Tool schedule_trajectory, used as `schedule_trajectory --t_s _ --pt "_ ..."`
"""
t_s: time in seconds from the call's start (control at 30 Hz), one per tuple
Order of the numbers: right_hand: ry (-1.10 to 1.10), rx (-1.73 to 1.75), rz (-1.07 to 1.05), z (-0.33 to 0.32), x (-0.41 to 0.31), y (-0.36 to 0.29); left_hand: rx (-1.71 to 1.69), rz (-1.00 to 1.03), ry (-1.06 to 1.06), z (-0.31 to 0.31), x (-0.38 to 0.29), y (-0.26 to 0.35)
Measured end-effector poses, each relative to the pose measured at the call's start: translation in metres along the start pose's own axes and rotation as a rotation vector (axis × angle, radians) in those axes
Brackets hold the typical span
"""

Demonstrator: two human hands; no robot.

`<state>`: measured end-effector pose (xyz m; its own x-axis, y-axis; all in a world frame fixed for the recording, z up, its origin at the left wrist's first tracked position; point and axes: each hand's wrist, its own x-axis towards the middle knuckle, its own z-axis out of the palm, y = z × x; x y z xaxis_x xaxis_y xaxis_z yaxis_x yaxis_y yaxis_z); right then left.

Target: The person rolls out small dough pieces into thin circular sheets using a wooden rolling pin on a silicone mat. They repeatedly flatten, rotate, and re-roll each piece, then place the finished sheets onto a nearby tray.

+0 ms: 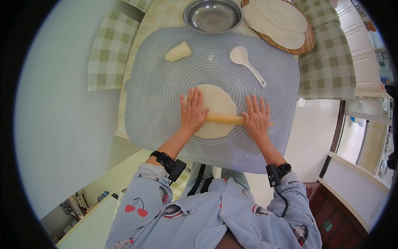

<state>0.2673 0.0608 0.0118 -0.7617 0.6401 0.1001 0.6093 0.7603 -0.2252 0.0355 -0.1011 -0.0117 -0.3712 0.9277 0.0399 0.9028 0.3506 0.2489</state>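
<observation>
A flat round of dough [214, 99] lies on the grey-blue kneading mat [149, 102], over its printed rings. Across the lower half of the dough rests a wooden rolling pin [224, 119]. My left hand [192, 112] lies palm down over the pin's left part, its straight fingers reaching over the dough's left edge. Over the right part of the pin sits my right hand [257, 116], palm down, fingers spread beyond it toward the mat. One tip of the pin shows past the right hand; the left end is hidden.
A dough piece [178, 51] and a white spoon [248, 63] holding flour lie on the mat beyond the dough. Farther back are a steel bowl [213, 16] and a round wooden board [309, 42] stacked with dough sheets [276, 18]. Checked cloth [328, 59] hangs at the table's right edge.
</observation>
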Motion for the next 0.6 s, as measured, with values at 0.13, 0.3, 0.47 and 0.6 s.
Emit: schedule_trajectory --t_s 0.13,0.3,0.47,0.6 --pt "0.046 0.029 -0.137 0.001 -0.069 -0.013 -0.061 0.054 -0.258 -0.005 -0.052 0.004" --pt "-0.140 0.134 -0.011 0.009 -0.123 -0.015 -0.111 0.065 -0.152 -0.002 -0.112 0.012" --pt "0.077 0.155 -0.127 0.017 0.012 0.018 0.089 -0.033 -0.023 0.007 0.034 -0.008" --pt "0.154 0.027 -0.091 0.012 0.027 0.027 0.140 -0.004 0.195 -0.001 0.062 -0.003"
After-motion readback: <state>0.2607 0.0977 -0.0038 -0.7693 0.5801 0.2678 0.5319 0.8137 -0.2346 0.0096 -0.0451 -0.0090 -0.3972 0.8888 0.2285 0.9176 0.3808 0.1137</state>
